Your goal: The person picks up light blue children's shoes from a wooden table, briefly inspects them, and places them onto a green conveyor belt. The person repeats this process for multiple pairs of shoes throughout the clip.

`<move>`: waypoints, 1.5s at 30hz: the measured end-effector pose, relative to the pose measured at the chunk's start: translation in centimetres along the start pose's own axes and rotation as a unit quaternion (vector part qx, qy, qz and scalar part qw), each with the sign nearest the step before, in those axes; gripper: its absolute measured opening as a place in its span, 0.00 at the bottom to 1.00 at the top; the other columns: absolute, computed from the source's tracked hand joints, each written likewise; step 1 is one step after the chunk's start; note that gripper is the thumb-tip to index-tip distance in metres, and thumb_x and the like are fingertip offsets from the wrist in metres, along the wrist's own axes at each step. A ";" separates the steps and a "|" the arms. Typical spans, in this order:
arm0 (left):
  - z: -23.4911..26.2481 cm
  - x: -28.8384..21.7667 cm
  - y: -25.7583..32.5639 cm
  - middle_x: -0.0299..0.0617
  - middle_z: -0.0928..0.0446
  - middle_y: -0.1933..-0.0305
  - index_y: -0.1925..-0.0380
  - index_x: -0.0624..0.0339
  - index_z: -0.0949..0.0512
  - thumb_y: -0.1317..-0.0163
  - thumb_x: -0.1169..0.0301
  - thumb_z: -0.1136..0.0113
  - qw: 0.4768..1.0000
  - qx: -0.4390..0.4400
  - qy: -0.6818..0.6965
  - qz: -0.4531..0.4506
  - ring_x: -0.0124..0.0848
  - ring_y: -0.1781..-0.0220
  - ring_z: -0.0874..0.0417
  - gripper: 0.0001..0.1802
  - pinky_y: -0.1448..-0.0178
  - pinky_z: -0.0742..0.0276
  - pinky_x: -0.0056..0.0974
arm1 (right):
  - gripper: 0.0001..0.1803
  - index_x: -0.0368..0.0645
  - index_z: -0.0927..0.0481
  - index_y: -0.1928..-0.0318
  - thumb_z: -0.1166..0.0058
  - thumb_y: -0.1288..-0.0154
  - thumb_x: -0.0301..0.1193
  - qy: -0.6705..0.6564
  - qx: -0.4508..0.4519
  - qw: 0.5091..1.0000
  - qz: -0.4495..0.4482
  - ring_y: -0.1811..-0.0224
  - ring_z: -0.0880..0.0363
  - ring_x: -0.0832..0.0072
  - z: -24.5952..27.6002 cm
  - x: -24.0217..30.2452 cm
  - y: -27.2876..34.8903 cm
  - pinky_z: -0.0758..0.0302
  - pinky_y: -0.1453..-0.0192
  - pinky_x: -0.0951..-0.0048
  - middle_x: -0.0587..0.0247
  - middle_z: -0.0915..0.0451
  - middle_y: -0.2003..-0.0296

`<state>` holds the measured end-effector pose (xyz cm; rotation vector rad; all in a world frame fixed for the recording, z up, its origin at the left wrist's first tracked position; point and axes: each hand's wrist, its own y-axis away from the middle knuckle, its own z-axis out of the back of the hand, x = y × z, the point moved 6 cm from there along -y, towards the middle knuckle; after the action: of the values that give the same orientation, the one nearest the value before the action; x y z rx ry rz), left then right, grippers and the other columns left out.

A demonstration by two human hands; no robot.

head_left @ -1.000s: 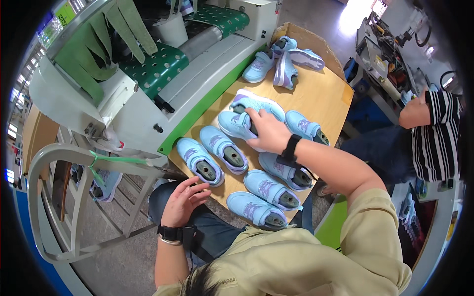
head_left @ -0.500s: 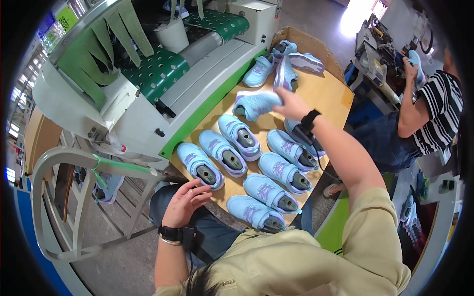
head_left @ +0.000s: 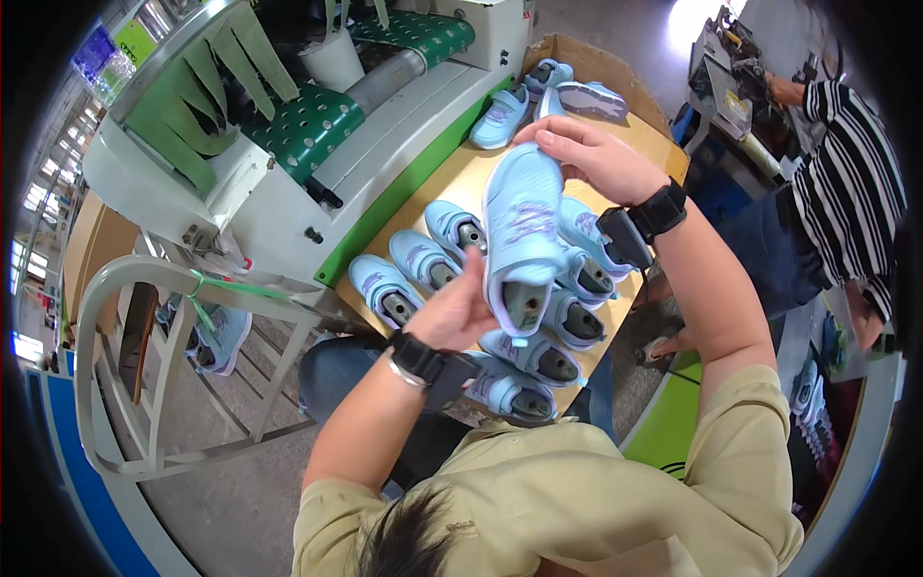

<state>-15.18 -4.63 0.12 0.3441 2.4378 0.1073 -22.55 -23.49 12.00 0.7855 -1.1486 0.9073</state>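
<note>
A light-blue sneaker (head_left: 526,207) with purple lacing and a dark last in its opening is held up above the table, toe pointing away from me. My right hand (head_left: 608,159) grips it at the toe, thumb on top. My left hand (head_left: 460,310) holds its left side near the heel; some of those fingers are hidden by the shoe. Beneath lie rows of matching sneakers, including a left one (head_left: 370,279) and a near one (head_left: 495,383), with dark lasts inside, on a wooden table (head_left: 423,207).
More sneakers lie at the table's far end, one on its side (head_left: 594,99), by a cardboard piece (head_left: 625,67). Left stands a machine with a green perforated belt (head_left: 317,130) and hanging strips. A metal rack (head_left: 163,462) is nearer. Another person (head_left: 846,183) works at right.
My right hand has brought the sneaker from the table's far part toward me, turning its toe away. My left hand has moved up and right onto it. The other person has shifted posture.
</note>
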 end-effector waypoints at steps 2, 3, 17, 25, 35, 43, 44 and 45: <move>-1.2 0.6 -0.3 0.51 0.23 0.41 0.29 0.51 0.40 0.35 0.30 0.62 0.997 0.065 0.046 0.023 0.44 0.44 0.18 0.45 0.49 0.18 0.43 | 0.22 0.41 0.23 0.42 0.56 0.22 0.45 -0.033 -0.070 0.996 -0.042 0.56 0.24 0.83 1.2 -2.6 1.0 0.25 0.49 0.77 0.68 0.21 0.58; -1.2 0.8 -0.2 0.52 0.21 0.44 0.30 0.51 0.38 0.35 0.30 0.62 0.993 0.093 0.066 0.015 0.44 0.49 0.15 0.44 0.57 0.15 0.41 | 0.22 0.41 0.23 0.42 0.56 0.22 0.44 -0.049 -0.107 0.991 -0.062 0.57 0.23 0.83 2.0 -3.9 1.9 0.25 0.49 0.77 0.67 0.20 0.58; 12.4 -25.7 0.4 0.65 0.35 0.31 0.35 0.74 0.39 0.26 0.47 0.56 0.880 -0.136 0.131 -0.436 0.57 0.30 0.32 0.38 0.32 0.26 0.55 | 0.42 0.43 0.37 0.29 0.35 0.46 0.25 0.217 -0.270 0.934 -0.091 0.42 0.21 0.61 4.4 -16.2 14.1 0.25 0.39 0.65 0.46 0.24 0.41; 10.0 -19.2 1.6 0.56 0.34 0.28 0.34 0.69 0.35 0.24 0.51 0.57 0.919 -0.057 0.214 -0.326 0.47 0.28 0.32 0.33 0.26 0.34 0.52 | 0.38 0.39 0.36 0.32 0.36 0.43 0.30 0.305 -0.274 0.884 0.226 0.38 0.25 0.58 2.4 5.0 -0.6 0.31 0.33 0.65 0.47 0.25 0.42; 13.7 -10.5 0.6 0.51 0.34 0.28 0.31 0.63 0.37 0.24 0.58 0.57 0.959 -0.061 0.180 -0.211 0.45 0.31 0.28 0.29 0.29 0.31 0.50 | 0.44 0.71 0.49 0.24 0.44 0.36 0.30 0.510 -0.142 0.847 0.045 0.36 0.28 0.44 3.9 1.7 -28.0 0.30 0.33 0.57 0.43 0.30 0.35; 12.8 -11.2 1.6 0.55 0.35 0.28 0.31 0.63 0.39 0.24 0.59 0.57 0.957 -0.061 0.167 -0.231 0.46 0.32 0.27 0.28 0.31 0.29 0.52 | 0.49 0.38 0.30 0.34 0.33 0.47 0.58 0.423 -0.009 0.905 -0.041 0.33 0.29 0.54 10.3 -8.6 -6.8 0.33 0.30 0.60 0.44 0.27 0.36; 12.4 -10.8 1.2 0.55 0.35 0.28 0.31 0.63 0.38 0.24 0.59 0.56 0.959 -0.055 0.161 -0.225 0.46 0.32 0.27 0.28 0.31 0.29 0.52 | 0.49 0.37 0.32 0.34 0.31 0.48 0.55 0.513 -0.023 0.842 -0.164 0.34 0.29 0.53 11.1 -12.8 -3.1 0.34 0.30 0.59 0.42 0.27 0.38; 12.3 -10.7 0.9 0.55 0.35 0.28 0.31 0.63 0.38 0.24 0.59 0.56 0.962 -0.052 0.150 -0.223 0.46 0.32 0.27 0.28 0.31 0.29 0.52 | 0.49 0.36 0.33 0.34 0.28 0.50 0.51 0.592 -0.003 0.754 -0.284 0.35 0.29 0.51 11.6 -17.0 0.5 0.34 0.31 0.59 0.40 0.26 0.39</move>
<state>0.75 -6.81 -2.68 -0.2941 2.7308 0.0930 -30.35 -36.75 -1.77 0.3422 0.2306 0.6514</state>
